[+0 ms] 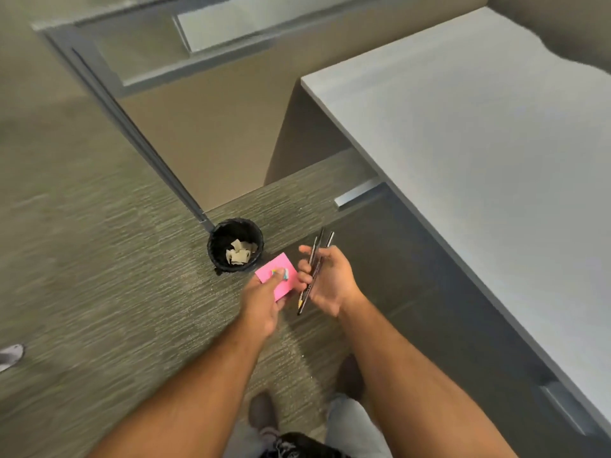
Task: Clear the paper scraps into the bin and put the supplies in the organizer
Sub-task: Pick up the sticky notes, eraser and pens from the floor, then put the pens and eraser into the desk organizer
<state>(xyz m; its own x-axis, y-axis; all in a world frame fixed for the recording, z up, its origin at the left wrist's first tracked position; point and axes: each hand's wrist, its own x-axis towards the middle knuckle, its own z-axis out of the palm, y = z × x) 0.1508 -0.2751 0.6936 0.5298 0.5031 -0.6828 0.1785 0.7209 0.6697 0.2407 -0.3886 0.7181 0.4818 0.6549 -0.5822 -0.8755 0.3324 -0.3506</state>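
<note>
1. The bin (235, 246) stands on the carpet just beyond both hands, and paper scraps (238, 254) lie at its bottom; this part of the task seems done.
2. The left hand (264, 300) grips a pink sticky-note pad (280, 276), the thumb pressing a small colourful item on top; what it is cannot be told.
3. The right hand (330, 280) closes around several dark pens (315, 269), their ends sticking out past both sides of the fist.
4. The organizer is not visible, so putting away the supplies probably remains.
</note>
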